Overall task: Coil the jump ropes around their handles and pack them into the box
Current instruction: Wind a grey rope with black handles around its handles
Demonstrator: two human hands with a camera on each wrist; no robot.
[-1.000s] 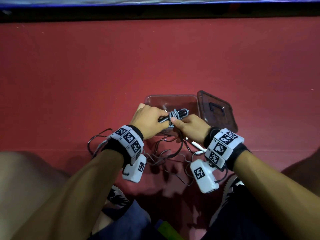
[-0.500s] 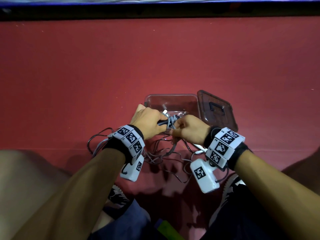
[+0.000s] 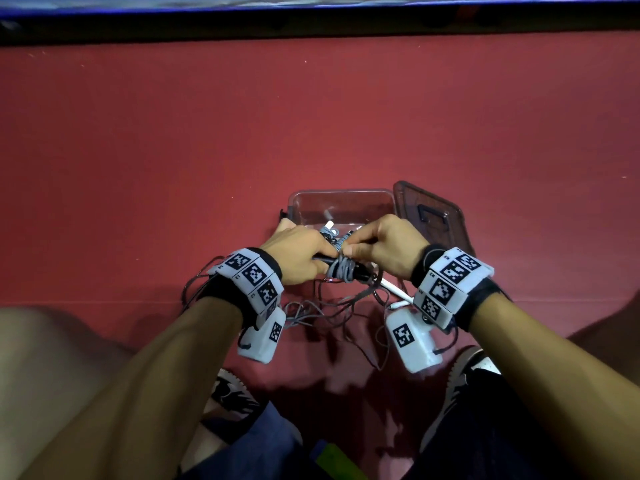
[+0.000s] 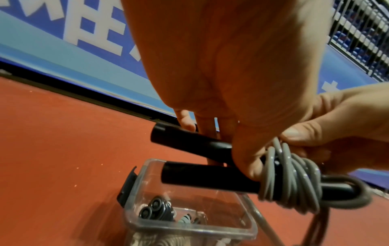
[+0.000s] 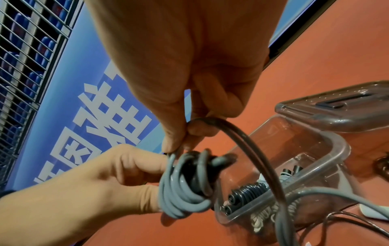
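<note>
My left hand (image 3: 301, 254) grips two black jump-rope handles (image 4: 200, 176) held side by side, just in front of the clear box (image 3: 341, 206). Several turns of grey rope (image 3: 341, 268) are coiled round the handles (image 5: 185, 188). My right hand (image 3: 384, 244) pinches the rope (image 5: 210, 120) between thumb and fingers right above the coil; from there it arcs down to the floor. Inside the clear box (image 4: 250, 228) lies another coiled rope with black handles (image 4: 155, 209). Loose rope (image 3: 332, 313) is tangled on the red floor under my wrists.
The box's dark lid (image 3: 433, 216) lies flat to its right. A white handle (image 3: 396, 292) rests on the floor by my right wrist. My shoes (image 3: 230, 393) and knees frame the near side. A blue banner wall (image 3: 311, 1) runs across the back.
My right hand has brought the rope over and round the handles, adding a turn; the coil has grown and both hands have drawn slightly nearer to me.
</note>
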